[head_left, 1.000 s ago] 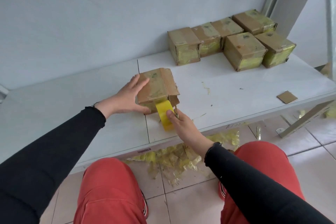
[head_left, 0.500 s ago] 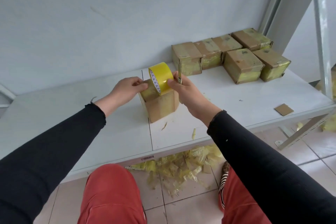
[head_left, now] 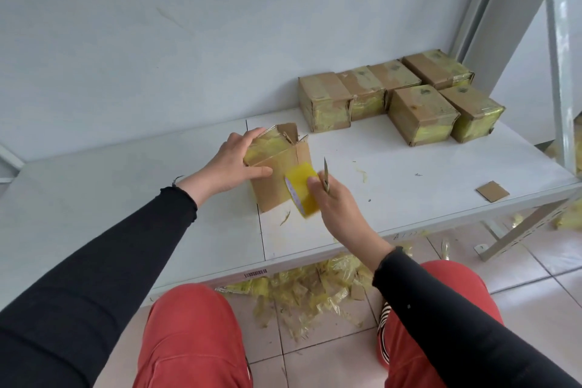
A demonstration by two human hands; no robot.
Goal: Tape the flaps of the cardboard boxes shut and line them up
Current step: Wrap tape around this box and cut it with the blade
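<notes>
Cardboard box (head_left: 278,179) sits near the front middle of the white worktop (head_left: 393,195), its top flaps partly up and one upper face covered in yellowish tape. Left hand (head_left: 234,164) grasps it from the left: fingers lie over the taped top edge and the thumb (head_left: 256,171) presses flat against the near cardboard side. Right hand (head_left: 337,201) is clenched around a yellow tape roll (head_left: 302,189), held against the box's near right corner, thumb on the roll's outer face; the same hand also grips a thin pointed blade (head_left: 326,175) that sticks upward between the fingers. Six taped boxes (head_left: 403,101) stand close together in two rows at the back right of the worktop, well apart from the held box. A small cardboard scrap (head_left: 492,190) lies near the right front edge. Crumpled tape scraps (head_left: 302,290) litter the tiled floor below, between the person's red-trousered knees.
</notes>
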